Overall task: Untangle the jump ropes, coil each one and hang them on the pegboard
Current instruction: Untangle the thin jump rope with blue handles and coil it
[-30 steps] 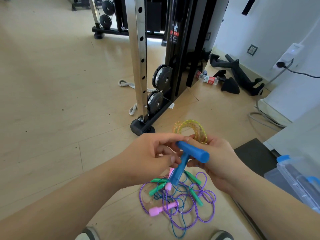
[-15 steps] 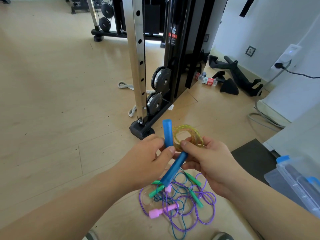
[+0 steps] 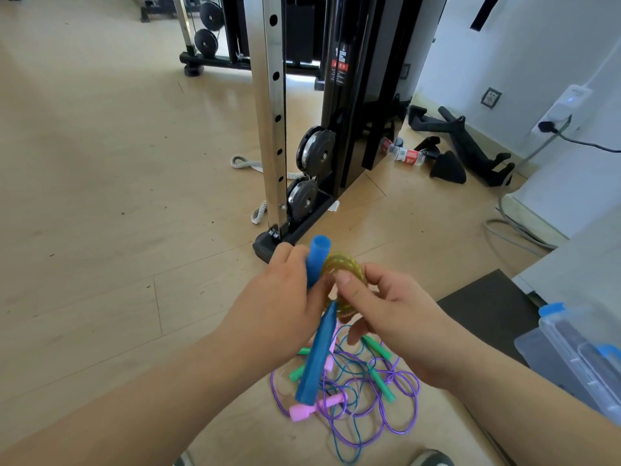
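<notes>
A yellow-green rope coil (image 3: 349,267) is held up between both hands over the floor. My left hand (image 3: 279,304) grips two blue handles: one blue handle (image 3: 316,260) points up beside the coil, the other blue handle (image 3: 316,361) hangs down. My right hand (image 3: 389,317) pinches the coil with thumb on its front. Below on the floor lies a tangle of purple and blue ropes (image 3: 366,401) with pink handles (image 3: 302,412) and green handles (image 3: 379,381). No pegboard is in view.
A black and steel cable machine (image 3: 302,136) stands just ahead, with a grey rope (image 3: 245,163) by its base. A dark mat (image 3: 487,307) and a clear plastic bin (image 3: 581,351) sit at the right. My shoe tips (image 3: 430,459) show at the bottom edge.
The blue handles turned from crossed to lined up, one up and one down, now in my left hand. My right thumb moved onto the front of the yellow coil.
</notes>
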`<action>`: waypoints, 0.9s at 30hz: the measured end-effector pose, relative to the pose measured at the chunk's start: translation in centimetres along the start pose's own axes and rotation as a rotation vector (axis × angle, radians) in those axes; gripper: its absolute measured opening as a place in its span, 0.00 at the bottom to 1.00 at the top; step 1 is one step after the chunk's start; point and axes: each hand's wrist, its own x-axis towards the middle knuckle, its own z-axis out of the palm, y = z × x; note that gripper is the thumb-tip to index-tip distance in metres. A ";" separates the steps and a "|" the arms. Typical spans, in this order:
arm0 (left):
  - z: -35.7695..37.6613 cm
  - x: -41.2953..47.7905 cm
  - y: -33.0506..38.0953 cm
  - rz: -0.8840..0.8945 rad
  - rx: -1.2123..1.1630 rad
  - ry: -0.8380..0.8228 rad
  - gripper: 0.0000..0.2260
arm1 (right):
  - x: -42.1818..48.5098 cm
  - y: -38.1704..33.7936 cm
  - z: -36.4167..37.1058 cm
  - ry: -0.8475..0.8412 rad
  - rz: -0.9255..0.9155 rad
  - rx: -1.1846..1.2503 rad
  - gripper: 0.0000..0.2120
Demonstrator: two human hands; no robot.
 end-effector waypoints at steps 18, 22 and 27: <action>-0.1 -0.4 -0.1 0.206 -0.389 0.083 0.05 | 0.9 -0.7 -1.3 -0.031 0.211 0.404 0.15; -0.7 -0.8 0.4 0.440 -0.185 0.101 0.09 | 1.3 -0.1 -1.6 0.041 0.307 0.377 0.12; -0.3 -1.0 0.7 0.299 -0.171 -0.072 0.07 | 1.0 0.3 -1.8 -0.024 0.213 0.209 0.14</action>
